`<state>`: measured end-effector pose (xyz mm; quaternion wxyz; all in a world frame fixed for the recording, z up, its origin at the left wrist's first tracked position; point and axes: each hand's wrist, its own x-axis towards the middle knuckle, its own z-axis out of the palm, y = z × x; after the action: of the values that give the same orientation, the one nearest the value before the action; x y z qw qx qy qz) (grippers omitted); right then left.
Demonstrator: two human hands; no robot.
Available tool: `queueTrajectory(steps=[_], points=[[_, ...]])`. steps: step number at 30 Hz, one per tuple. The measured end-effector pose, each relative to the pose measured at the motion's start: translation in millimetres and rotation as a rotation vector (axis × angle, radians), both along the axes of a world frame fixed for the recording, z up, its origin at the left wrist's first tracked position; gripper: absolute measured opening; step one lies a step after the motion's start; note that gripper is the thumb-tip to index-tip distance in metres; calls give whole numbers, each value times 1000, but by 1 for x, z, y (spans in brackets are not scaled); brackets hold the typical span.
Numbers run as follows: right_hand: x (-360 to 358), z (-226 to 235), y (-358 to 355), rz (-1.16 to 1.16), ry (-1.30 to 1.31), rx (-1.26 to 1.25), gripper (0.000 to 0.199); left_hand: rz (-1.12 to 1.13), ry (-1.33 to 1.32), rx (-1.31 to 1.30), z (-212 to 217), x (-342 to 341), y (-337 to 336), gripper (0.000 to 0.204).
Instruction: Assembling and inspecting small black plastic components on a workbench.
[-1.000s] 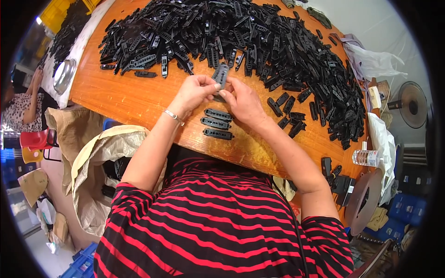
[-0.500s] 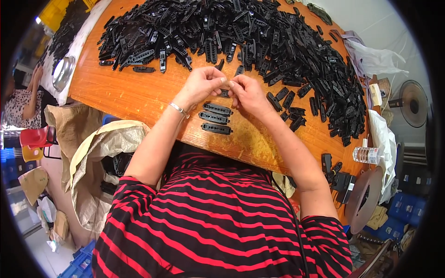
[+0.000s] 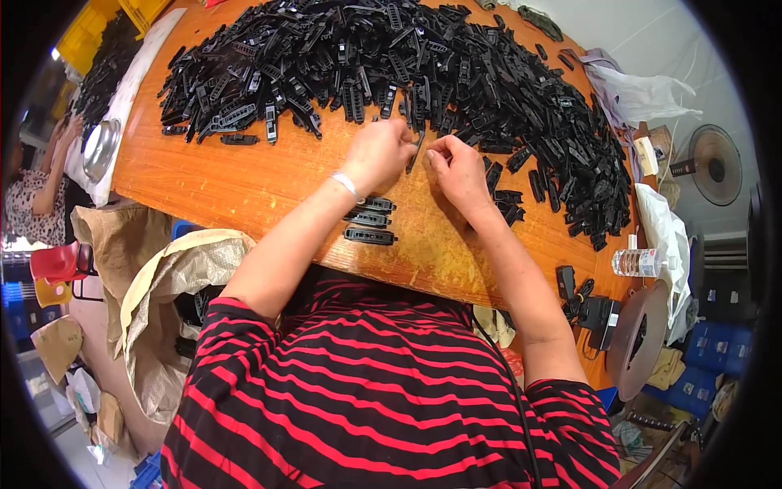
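My left hand (image 3: 380, 155) is closed at the fingertips on a slim black plastic part (image 3: 417, 151), which stands up from the fingers toward the pile. To its right, apart from that part, my right hand (image 3: 461, 173) has thumb and forefinger pinched together; whatever lies between them is too small to make out. Below my left wrist, a short column of long black slotted plastic parts (image 3: 371, 236) lies on the wooden table (image 3: 269, 183), partly covered by the hand.
A wide heap of black plastic parts (image 3: 326, 61) arcs across the far side and down the right. At the right edge stand a water bottle (image 3: 637, 262) and a black adapter with cable (image 3: 599, 314). An open woven sack (image 3: 155, 293) sits left of the table; a metal bowl (image 3: 101, 151) lies beyond.
My hands, together half a second ago, have come apart. The left has moved up toward the heap and now grips a slim black part; the right has shifted right. The view has shifted slightly.
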<state>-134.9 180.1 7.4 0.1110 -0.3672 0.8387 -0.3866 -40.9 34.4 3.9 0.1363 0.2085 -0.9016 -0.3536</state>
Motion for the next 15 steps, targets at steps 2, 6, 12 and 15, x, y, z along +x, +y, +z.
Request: queueTrajectory(steps=[2,6,12,15], points=[[0,2,5,-5,15,13,17,-7,0,-64,-5,-11,10,21],[2,2,14,-14,24,32,15,-2,-71,-167,-3,-25,16,21],[17,-8,12,15,-41,-41,23,46,-75,409,-17,-19,-10,19],[32,-1,3,52,-386,-129,25,75,54,871,1,6,-2,16]])
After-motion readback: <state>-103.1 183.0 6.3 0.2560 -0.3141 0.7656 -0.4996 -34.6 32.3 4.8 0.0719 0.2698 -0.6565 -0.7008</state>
